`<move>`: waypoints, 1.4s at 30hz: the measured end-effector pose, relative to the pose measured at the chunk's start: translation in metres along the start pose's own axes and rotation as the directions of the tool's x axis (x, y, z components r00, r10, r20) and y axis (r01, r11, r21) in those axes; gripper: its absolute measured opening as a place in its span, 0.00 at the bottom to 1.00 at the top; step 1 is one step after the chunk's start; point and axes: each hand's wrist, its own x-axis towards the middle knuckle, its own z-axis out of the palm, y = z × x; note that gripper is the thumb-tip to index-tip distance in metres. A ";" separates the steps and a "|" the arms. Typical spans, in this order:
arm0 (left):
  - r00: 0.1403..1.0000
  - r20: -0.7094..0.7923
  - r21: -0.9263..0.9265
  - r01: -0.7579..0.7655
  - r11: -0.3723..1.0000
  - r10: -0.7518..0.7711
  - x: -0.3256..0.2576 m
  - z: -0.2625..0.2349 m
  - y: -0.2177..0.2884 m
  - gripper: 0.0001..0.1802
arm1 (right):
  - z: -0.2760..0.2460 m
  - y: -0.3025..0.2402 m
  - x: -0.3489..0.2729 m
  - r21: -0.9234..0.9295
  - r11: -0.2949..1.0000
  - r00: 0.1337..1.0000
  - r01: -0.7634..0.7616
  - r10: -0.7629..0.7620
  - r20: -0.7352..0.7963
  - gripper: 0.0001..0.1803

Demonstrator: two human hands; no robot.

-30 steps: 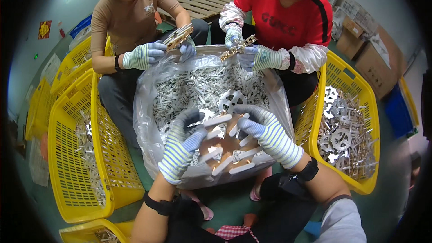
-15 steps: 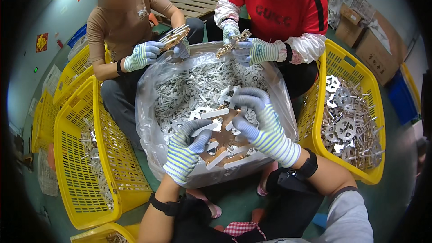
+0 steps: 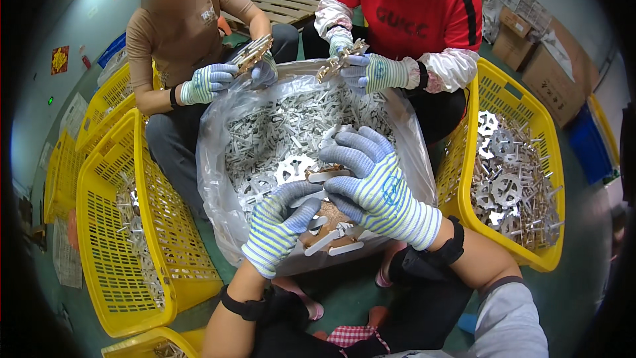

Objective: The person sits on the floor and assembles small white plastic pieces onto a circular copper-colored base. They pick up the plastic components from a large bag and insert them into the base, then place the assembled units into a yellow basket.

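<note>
In front of me is a flat brown plate (image 3: 328,211) with flat silvery metal strips (image 3: 321,244) set about its edge. My left hand (image 3: 278,231), in a striped knit glove, is closed at its left side, thumb and fingertips on a strip. My right hand (image 3: 384,189), gloved alike, curves over the far side, with another strip (image 3: 327,174) between its thumb and fingers. The right hand covers much of the plate. Below lies a heap of loose strips (image 3: 285,129) in a bin lined with clear plastic (image 3: 215,179). A toothed silvery disc (image 3: 295,169) rests on the heap.
Two gloved co-workers sit opposite, each holding a brass-coloured piece with strips (image 3: 253,54) (image 3: 339,61). Yellow baskets of metal parts stand left (image 3: 109,262) and right (image 3: 464,179). Behind are a wooden pallet (image 3: 288,1) and cardboard boxes (image 3: 550,79).
My right hand has moved left and nearer my left hand, now covering more of the brown plate. The plate has turned or tilted a little. The co-workers' pieces have shifted slightly.
</note>
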 end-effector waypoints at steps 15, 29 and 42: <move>0.991 0.095 0.024 0.087 0.996 -0.089 0.001 -0.006 -0.006 0.14 | 0.009 0.011 0.003 0.139 0.964 0.971 0.228 -0.236 0.045 0.12; 0.990 0.091 0.053 0.100 0.994 -0.105 -0.004 -0.006 0.007 0.12 | -0.006 0.007 -0.001 0.307 0.947 0.988 0.097 -0.129 0.087 0.11; 0.986 0.150 0.449 0.002 0.894 -0.078 -0.006 -0.010 -0.003 0.13 | 0.004 -0.003 -0.019 0.268 0.954 0.969 0.132 -0.182 0.169 0.23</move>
